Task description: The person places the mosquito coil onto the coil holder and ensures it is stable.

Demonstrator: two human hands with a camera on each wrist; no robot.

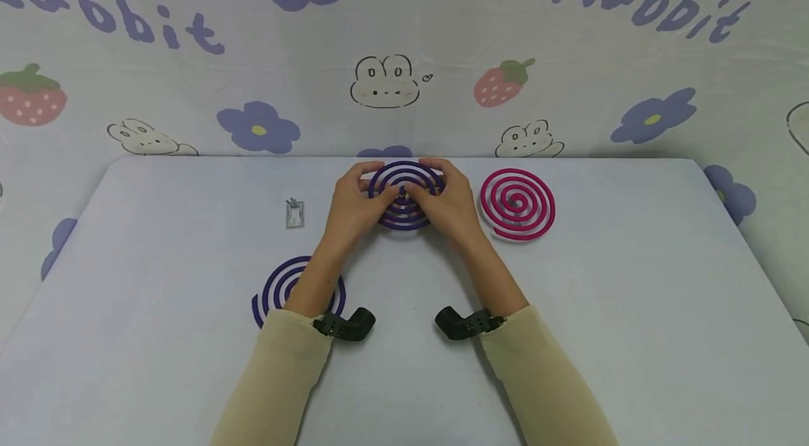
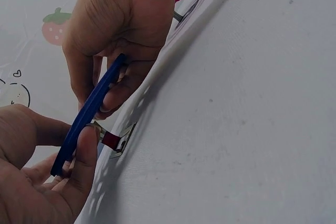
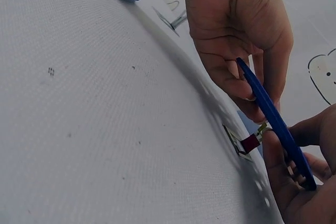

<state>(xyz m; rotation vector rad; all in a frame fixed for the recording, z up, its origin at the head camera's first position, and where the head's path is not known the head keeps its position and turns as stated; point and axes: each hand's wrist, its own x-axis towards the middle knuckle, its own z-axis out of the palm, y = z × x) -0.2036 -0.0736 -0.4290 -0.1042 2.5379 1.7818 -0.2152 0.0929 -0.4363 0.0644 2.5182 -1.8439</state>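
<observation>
A dark blue mosquito coil (image 1: 405,227) is held by both hands near the far edge of the table. My left hand (image 1: 356,200) grips its left side and my right hand (image 1: 452,204) its right side, with the thumbs close to its middle. In the left wrist view the blue coil (image 2: 86,114) shows edge-on. Just beneath it a small metal stand (image 2: 111,140) stands on the table, its upper end close to the left thumb. Whether the coil is fixed on that stand I cannot tell.
To the right lies a pink mosquito coil (image 1: 518,201), seemingly raised on a stand. Another metal stand (image 1: 295,204) rests left of the hands. A second blue coil (image 1: 266,288) lies partly under the left forearm. Behind the white table hangs a printed cloth (image 1: 442,130).
</observation>
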